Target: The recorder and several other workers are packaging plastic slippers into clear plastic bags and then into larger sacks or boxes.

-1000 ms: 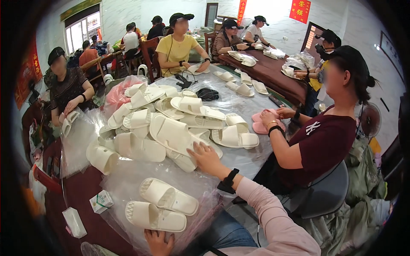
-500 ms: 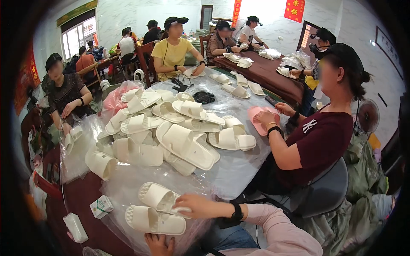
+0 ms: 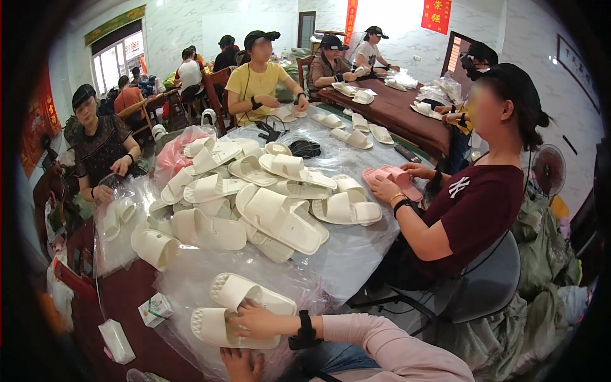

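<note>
Two cream slippers, a far one (image 3: 277, 302) and a near one (image 3: 210, 323), lie side by side on clear plastic sheeting, straps facing up. My right hand (image 3: 259, 320) rests over the near slipper, fingers stretched out, their tips at the opening behind its strap and partly hidden there. Just below that slipper's near edge, my left hand (image 3: 240, 365) has its fingers apart; the lower frame cuts off its arm. Beyond them rises a big loose pile of cream slippers (image 3: 280, 219).
Left of the slippers stand a small white-and-green box (image 3: 155, 310) and a white packet (image 3: 116, 342) on the dark red tabletop (image 3: 95, 312). A co-worker at right holds pink slippers (image 3: 398, 181). Black cable (image 3: 305, 149) lies behind the pile. Other people sit around the tables.
My right hand has moved left and down from the far slipper to the near one, its fingers now stretched toward the strap. My left hand stays below the pair.
</note>
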Action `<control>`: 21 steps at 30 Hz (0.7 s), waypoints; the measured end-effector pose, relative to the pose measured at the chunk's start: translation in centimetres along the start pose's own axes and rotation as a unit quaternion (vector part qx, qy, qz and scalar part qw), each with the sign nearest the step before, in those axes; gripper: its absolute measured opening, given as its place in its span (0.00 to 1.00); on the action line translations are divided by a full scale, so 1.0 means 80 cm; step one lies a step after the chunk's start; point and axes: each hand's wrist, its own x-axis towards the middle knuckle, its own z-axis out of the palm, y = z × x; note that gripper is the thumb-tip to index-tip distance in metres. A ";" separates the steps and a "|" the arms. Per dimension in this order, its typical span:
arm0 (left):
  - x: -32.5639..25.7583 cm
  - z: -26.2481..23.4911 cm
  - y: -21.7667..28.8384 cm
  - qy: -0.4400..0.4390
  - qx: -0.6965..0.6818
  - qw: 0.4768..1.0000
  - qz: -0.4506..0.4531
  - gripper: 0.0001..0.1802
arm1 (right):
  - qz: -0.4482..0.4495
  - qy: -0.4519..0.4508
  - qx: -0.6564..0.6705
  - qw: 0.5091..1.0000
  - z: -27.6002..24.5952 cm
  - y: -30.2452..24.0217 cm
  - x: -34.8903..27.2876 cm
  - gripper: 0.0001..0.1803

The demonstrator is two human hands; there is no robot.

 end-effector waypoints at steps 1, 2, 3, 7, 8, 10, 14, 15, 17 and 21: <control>0.000 -0.001 0.001 -0.018 0.002 1.000 0.001 0.22 | 0.001 0.021 -0.018 1.000 0.005 0.002 0.005 0.24; 0.001 -0.002 0.002 -0.036 0.003 0.999 0.002 0.22 | 0.003 0.042 -0.036 0.998 0.009 0.004 0.009 0.23; -0.001 -0.001 -0.001 -0.035 0.003 0.999 0.001 0.22 | 0.002 0.041 -0.037 0.998 0.007 0.003 0.012 0.23; 0.000 0.000 -0.005 -0.054 -0.002 0.999 0.009 0.20 | -0.025 0.068 0.033 0.997 0.004 0.014 0.015 0.21; 0.003 0.000 -0.004 -0.053 -0.016 0.998 0.005 0.20 | -0.047 0.106 0.071 0.991 0.004 0.020 0.012 0.21; -0.004 0.005 -0.023 -0.046 -0.040 0.998 0.015 0.20 | -0.026 0.102 0.085 0.991 -0.012 0.011 0.000 0.20; -0.013 -0.008 -0.018 -0.004 -0.177 0.977 -0.115 0.19 | -0.069 0.173 0.149 0.971 -0.052 0.003 -0.051 0.20; -0.014 -0.017 -0.018 -0.005 -0.179 0.977 -0.112 0.19 | -0.067 0.175 0.148 0.971 -0.064 -0.001 -0.065 0.20; -0.014 -0.030 -0.026 -0.166 0.006 0.984 -0.057 0.21 | -0.140 0.181 0.173 0.958 -0.082 -0.005 -0.090 0.22; -0.018 -0.027 -0.043 -0.244 0.016 0.967 -0.075 0.26 | -0.116 -0.038 0.288 0.950 -0.084 0.013 -0.136 0.24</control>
